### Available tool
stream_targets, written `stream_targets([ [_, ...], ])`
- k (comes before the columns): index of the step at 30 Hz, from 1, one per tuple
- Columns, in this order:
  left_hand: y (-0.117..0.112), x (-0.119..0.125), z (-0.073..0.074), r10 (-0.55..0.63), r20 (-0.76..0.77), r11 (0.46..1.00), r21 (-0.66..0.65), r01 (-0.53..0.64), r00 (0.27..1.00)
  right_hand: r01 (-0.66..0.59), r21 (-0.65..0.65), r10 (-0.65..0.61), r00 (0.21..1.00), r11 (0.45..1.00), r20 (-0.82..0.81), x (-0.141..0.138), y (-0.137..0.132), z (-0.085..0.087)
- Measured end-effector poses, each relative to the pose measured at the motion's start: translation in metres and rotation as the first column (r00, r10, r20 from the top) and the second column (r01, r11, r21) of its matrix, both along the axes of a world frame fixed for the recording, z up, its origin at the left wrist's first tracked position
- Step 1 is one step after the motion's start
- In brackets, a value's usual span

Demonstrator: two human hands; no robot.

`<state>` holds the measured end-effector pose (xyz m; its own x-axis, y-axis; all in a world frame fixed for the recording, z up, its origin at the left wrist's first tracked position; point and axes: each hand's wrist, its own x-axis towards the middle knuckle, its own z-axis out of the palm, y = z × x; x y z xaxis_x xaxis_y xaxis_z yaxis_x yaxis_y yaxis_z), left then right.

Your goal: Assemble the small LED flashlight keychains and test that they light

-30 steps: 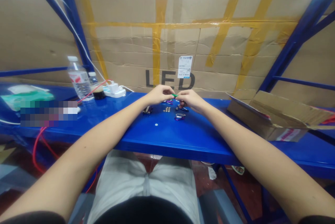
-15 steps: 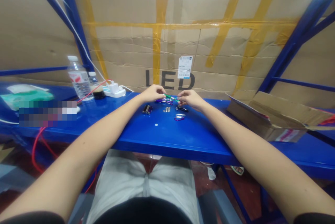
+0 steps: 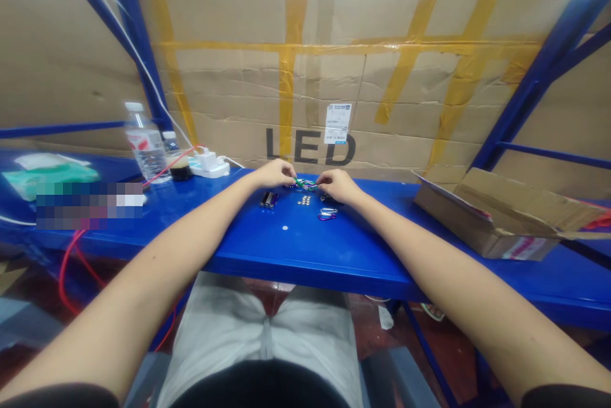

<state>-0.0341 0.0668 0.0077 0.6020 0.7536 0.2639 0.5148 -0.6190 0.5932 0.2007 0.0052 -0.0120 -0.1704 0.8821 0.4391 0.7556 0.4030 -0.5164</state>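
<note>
My left hand [image 3: 275,174] and my right hand [image 3: 337,185] meet over the back of the blue table [image 3: 305,249]. Both pinch a small green piece [image 3: 302,184] between their fingertips, low over the table. Under and around the hands lie small parts: dark cylinders [image 3: 268,199], a cluster of small round metal pieces [image 3: 304,200], a purple and silver clip [image 3: 327,213] and a tiny white dot [image 3: 285,228]. I cannot tell exactly what the green piece is.
A water bottle [image 3: 143,144], a dark jar [image 3: 177,165] and a white power strip [image 3: 210,165] with a red cable stand at back left. An open cardboard box [image 3: 501,214] lies at right. A taped cardboard wall [image 3: 334,64] closes the back.
Both hands have sunk a little toward the table with the green piece, and the right hand has shifted slightly left.
</note>
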Motion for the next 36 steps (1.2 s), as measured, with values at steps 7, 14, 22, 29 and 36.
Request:
stream_targets([
  [7, -0.003, -0.006, 0.004, 0.056, -0.265, 0.997, 0.074, -0.037, 0.963, -0.001, -0.028, 0.006, 0.979, 1.000, 0.202, -0.005, 0.001, -0.001],
  [14, 0.003, -0.006, 0.000, 0.085, -0.386, 0.986, 0.164, -0.022, 0.919, -0.003, -0.048, 0.016, 0.964, 0.999, 0.265, -0.004, 0.002, -0.001],
  [22, 0.003, -0.006, -0.003, 0.142, -0.397, 0.979, 0.194, -0.069, 0.907, 0.020, -0.060, -0.008, 0.983, 0.998, 0.185, -0.001, 0.003, -0.001],
  [29, -0.006, 0.000, -0.001, 0.240, -0.416, 0.951, 0.284, -0.126, 0.877, 0.088, -0.071, -0.075, 0.982, 0.994, 0.171, 0.003, -0.001, 0.002],
  [36, -0.008, 0.001, 0.000, 0.292, -0.443, 0.933, 0.325, -0.152, 0.847, 0.111, -0.073, -0.099, 0.984, 0.991, 0.150, 0.006, -0.001, 0.003],
])
